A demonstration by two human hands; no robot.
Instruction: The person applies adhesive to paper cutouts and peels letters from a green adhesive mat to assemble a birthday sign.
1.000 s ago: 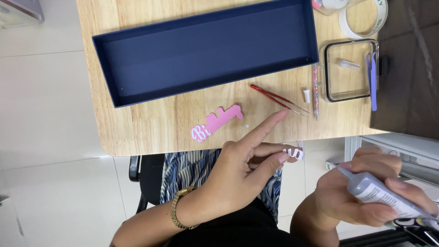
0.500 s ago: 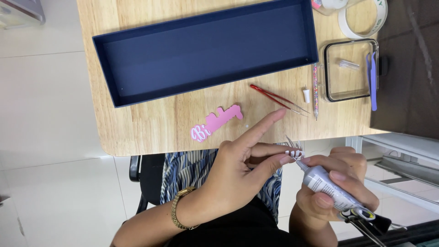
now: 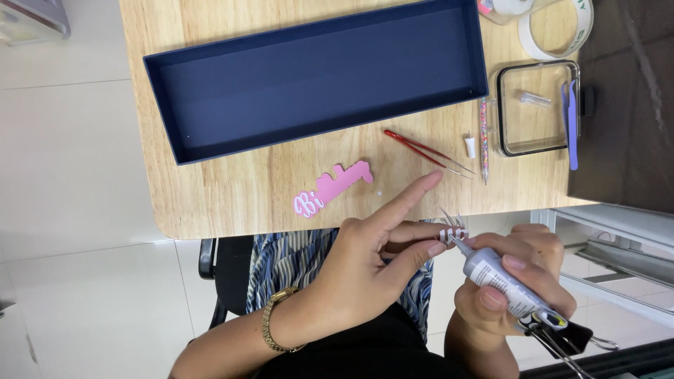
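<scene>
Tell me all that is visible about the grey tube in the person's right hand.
The tube is small, grey, soft-looking, with print on its side and a thin pointed nozzle. A black binder clip with wire handles pinches its flattened rear end. It lies tilted, nozzle up and to the left. The right hand wraps around its body. The nozzle tip meets a small white cut-out piece, pinched by the left hand fingers, below the table edge.

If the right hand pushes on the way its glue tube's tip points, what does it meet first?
Likely the small white cutout piece pinched in the left hand's fingers; the tube in the right hand already looks at it, though depth is unclear.
</scene>
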